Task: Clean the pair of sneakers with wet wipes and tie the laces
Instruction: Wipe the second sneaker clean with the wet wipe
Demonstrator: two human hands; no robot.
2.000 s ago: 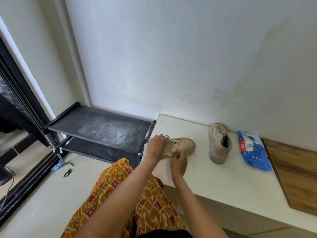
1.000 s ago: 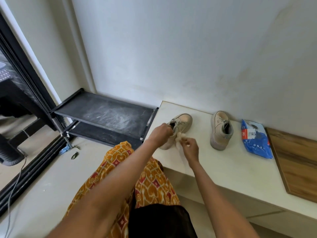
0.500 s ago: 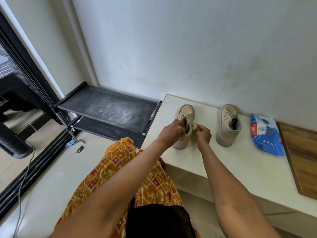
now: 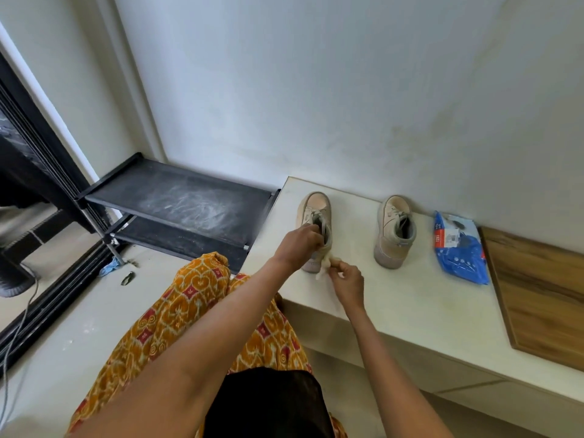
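Beige suede marks easily: if you press the wipe [image 4: 325, 265] hard at the heel, the left shoe [image 4: 314, 230] could skid on the smooth ledge [image 4: 410, 298], since it stands near the ledge's left end and only its collar is held. Your left hand [image 4: 298, 246] is closed over that collar, fingers tucked inside. Your right hand [image 4: 346, 279] is pinched narrow on the wipe, which touches the heel. The other shoe [image 4: 393, 232] stands well apart, just beside the blue pack [image 4: 459, 248]; whether either shoe's laces are tied, I cannot tell.
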